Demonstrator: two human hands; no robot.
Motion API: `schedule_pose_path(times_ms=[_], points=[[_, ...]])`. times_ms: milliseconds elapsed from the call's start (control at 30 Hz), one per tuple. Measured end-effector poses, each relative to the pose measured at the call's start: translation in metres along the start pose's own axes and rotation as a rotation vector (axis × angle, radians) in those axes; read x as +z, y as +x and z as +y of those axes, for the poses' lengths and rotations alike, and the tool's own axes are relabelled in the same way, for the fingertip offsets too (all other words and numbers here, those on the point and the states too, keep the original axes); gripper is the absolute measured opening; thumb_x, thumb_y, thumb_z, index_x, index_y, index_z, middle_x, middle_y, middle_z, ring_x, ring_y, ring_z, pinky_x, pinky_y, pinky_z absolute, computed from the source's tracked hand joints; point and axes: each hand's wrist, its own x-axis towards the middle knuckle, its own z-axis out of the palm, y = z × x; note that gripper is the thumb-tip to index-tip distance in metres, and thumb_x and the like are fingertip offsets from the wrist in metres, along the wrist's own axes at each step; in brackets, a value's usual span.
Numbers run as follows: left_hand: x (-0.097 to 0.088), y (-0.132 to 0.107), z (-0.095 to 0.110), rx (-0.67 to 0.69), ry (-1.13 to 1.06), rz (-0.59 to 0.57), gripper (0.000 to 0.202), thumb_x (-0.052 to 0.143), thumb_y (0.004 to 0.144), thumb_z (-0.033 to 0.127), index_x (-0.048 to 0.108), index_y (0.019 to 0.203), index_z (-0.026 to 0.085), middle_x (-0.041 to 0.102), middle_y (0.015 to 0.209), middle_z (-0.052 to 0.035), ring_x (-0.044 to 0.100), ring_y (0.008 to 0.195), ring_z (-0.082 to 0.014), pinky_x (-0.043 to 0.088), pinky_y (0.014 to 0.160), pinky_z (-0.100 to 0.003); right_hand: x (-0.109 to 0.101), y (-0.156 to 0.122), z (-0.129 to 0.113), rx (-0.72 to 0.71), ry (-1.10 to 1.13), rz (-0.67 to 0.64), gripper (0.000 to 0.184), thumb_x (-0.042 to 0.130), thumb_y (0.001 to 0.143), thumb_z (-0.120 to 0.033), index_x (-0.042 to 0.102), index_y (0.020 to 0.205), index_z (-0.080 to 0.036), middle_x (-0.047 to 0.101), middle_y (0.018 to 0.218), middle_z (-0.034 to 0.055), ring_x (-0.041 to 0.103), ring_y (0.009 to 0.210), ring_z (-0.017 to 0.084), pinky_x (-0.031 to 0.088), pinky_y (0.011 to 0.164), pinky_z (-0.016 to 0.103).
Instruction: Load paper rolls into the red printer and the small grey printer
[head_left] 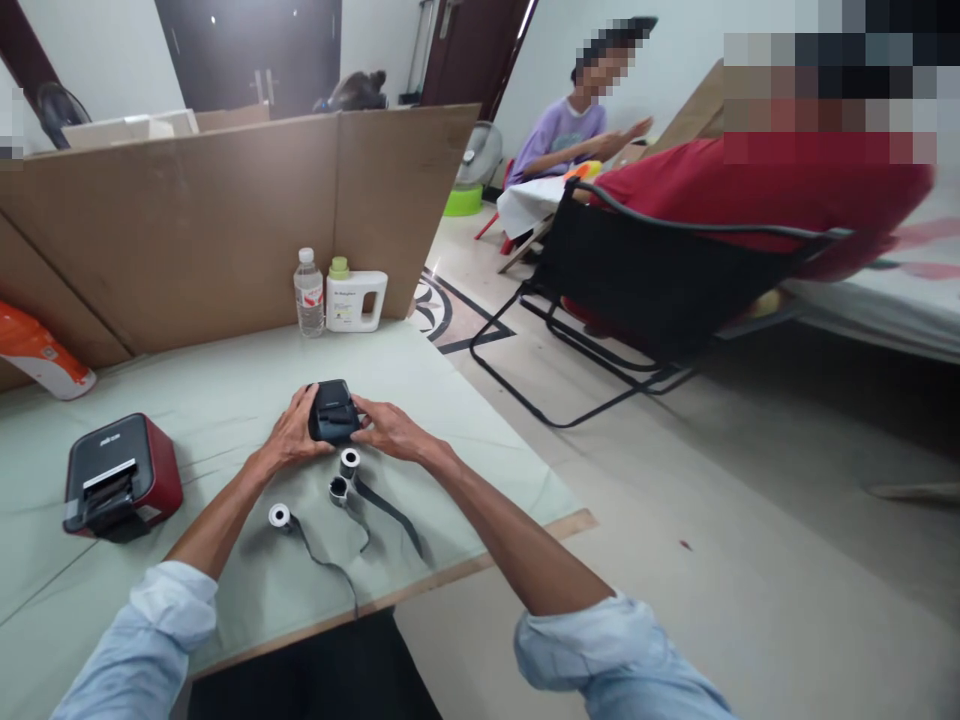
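Between my two hands, on the pale green tabletop [247,375], sits a small black label printer [334,400]. My left hand [295,432] wraps its left side, the thumb along the near edge. My right hand [386,428] grips the right side with bent fingers. Just in front lie three small rolls with dark strips trailing off them: one roll [349,460] closest to the printer, a second roll [339,490] right below it, and a third roll [280,517] farther left. A bigger black and red printer [124,470] stands at the left.
Behind the table rises a cardboard screen [225,220]. A water bottle [308,295], a white jug with a green cap [356,300] and an orange-and-white bottle [45,350] stand or lean near it. To the right are a black folding chair [622,280] and two people seated.
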Motion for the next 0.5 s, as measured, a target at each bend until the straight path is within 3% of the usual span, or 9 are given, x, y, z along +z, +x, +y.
schedule_pose_path(times_ms=[100,200,367,500], points=[[-0.007,-0.003,0.005,-0.042,0.028,-0.052,0.117,0.088,0.066,0.047,0.030,0.163,0.016,0.034,0.168,-0.0224,0.028,0.159,-0.0432,0.032,0.128,-0.060,0.010,-0.008,0.017,-0.023,0.101,0.076,0.067,0.072,0.086,-0.029,0.053,0.151,-0.025,0.075,0.119,0.0066,0.068,0.092,0.023,0.054,0.091,0.038],[-0.037,-0.024,0.022,-0.087,0.078,0.040,0.090,0.078,0.080,0.041,0.040,0.159,0.019,0.041,0.166,-0.0197,0.035,0.157,-0.0390,0.035,0.126,-0.059,0.026,-0.016,0.031,0.006,0.167,0.215,0.067,0.072,0.088,-0.038,0.054,0.151,-0.023,0.073,0.123,0.0099,0.068,0.093,0.025,0.057,0.090,0.042],[-0.091,-0.102,0.060,-0.140,0.152,0.302,0.054,0.061,0.094,0.038,0.056,0.146,0.024,0.059,0.152,-0.0126,0.057,0.140,-0.0307,0.058,0.107,-0.050,0.045,-0.025,0.040,-0.036,0.194,0.346,0.059,0.067,0.092,-0.042,0.057,0.147,-0.024,0.070,0.126,0.0108,0.068,0.101,0.025,0.058,0.090,0.042],[-0.095,-0.169,0.062,-0.292,0.295,0.327,0.043,0.061,0.093,0.036,0.065,0.133,0.022,0.067,0.142,-0.0127,0.064,0.132,-0.0317,0.054,0.113,-0.054,0.046,-0.028,0.037,-0.067,0.111,0.357,0.059,0.066,0.093,-0.044,0.057,0.146,-0.021,0.070,0.122,0.0122,0.067,0.102,0.027,0.057,0.093,0.046]])
